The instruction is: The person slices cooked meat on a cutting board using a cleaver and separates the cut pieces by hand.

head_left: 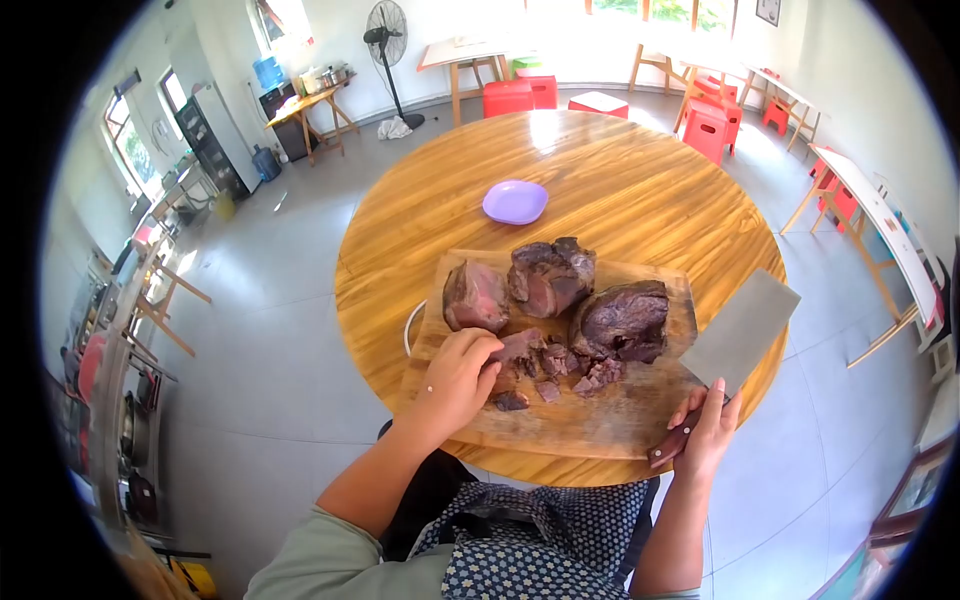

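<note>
A wooden cutting board lies on the round table with dark cooked meat on it. My left hand rests at the board's left side, its bent fingers on a partly cut piece of meat. Small cut chunks lie just right of that piece. Behind it sit three big lumps: a pinkish one, a dark one and a large dark one. My right hand is closed round the wooden handle of a cleaver. Its broad blade points up and away, at the board's right edge, apart from the meat.
A purple plate stands on the round wooden table beyond the board. A metal handle shows at the board's left edge. Further off are red stools, side tables, a standing fan and a shelf at left.
</note>
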{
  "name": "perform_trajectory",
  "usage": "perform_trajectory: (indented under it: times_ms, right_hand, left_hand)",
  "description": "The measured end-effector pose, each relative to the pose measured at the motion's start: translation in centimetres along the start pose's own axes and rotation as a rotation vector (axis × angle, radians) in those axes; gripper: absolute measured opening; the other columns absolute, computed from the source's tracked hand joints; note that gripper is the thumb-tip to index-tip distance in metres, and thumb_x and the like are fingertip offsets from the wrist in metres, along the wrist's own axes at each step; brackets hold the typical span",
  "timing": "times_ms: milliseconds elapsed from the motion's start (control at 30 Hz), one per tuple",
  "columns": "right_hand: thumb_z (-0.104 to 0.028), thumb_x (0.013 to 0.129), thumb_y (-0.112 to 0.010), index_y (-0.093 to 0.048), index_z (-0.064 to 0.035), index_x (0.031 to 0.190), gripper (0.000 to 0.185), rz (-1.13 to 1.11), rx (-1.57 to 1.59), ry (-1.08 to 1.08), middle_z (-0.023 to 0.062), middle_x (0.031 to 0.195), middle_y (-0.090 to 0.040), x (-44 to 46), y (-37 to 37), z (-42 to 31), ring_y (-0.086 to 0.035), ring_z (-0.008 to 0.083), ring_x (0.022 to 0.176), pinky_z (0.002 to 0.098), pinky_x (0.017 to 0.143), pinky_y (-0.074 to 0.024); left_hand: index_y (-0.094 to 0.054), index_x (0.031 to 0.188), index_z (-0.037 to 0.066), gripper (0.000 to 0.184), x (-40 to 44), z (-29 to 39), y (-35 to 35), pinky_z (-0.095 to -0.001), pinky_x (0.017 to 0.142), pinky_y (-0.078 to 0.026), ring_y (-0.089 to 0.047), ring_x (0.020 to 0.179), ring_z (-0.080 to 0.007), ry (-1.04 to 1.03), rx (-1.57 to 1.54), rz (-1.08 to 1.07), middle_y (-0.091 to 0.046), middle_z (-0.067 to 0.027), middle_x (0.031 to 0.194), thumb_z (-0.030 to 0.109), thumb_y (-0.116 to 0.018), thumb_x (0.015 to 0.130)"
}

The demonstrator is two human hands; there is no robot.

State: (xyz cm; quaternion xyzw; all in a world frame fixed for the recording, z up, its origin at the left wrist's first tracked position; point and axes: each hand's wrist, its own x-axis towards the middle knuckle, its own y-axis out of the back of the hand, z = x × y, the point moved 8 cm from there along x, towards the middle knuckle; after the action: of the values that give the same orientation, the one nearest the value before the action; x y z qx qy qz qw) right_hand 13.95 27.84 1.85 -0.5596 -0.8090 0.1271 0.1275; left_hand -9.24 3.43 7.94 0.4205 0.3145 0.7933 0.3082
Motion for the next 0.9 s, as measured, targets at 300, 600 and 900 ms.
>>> perform_trajectory:
  times_ms: [300, 600, 900]
  right_hand:
    - [-0.024, 0.11, -0.045, -0.042, -0.006, 0.119, 0.02, -0.014, 0.0, -0.018, 0.0041, 0.073, -0.047, 0.2, -0.3, 0.1, -0.049, 0.0134, 0.051, 0.0264, 0.043, -0.0443]
    - [-0.023, 0.11, -0.045, -0.041, -0.0047, 0.127, 0.025, -0.168, -0.109, -0.007, 0.004, 0.073, -0.047, -2.0, -1.1, -4.0, -0.05, 0.0126, 0.05, 0.0255, 0.044, -0.0449]
    - [-0.012, 0.09, -0.07, -0.057, -0.0037, 0.097, 0.017, -0.969, -1.203, 0.453, 0.0138, 0.077, -0.064, -9.9, -9.1, -9.4, -0.064, 0.0377, 0.066, 0.0433, 0.055, -0.0502]
  left_hand:
    - [-0.065, 0.109, 0.002, 0.029, -4.2, 1.2, -0.9, -0.0404, 0.088, -0.051, -0.062, 0.103, -0.0345, 0.062, -0.12, -0.046, -0.066, -0.0144, 0.11, 0.013, -0.078, 0.086]
    - [-0.069, 0.108, 0.003, 0.032, -5.0, 3.2, -0.2, -0.0414, 0.083, -0.051, -0.063, 0.095, -0.0346, -0.025, -0.08, 0.106, -0.067, -0.0129, 0.103, 0.014, -0.082, 0.081]
    - [-0.072, 0.103, 0.0, 0.029, -6.5, 3.2, -1.4, -0.0393, 0.074, -0.055, -0.066, 0.086, -0.0309, -0.229, -0.064, 0.219, -0.066, -0.0119, 0.107, -0.002, -0.076, 0.075]
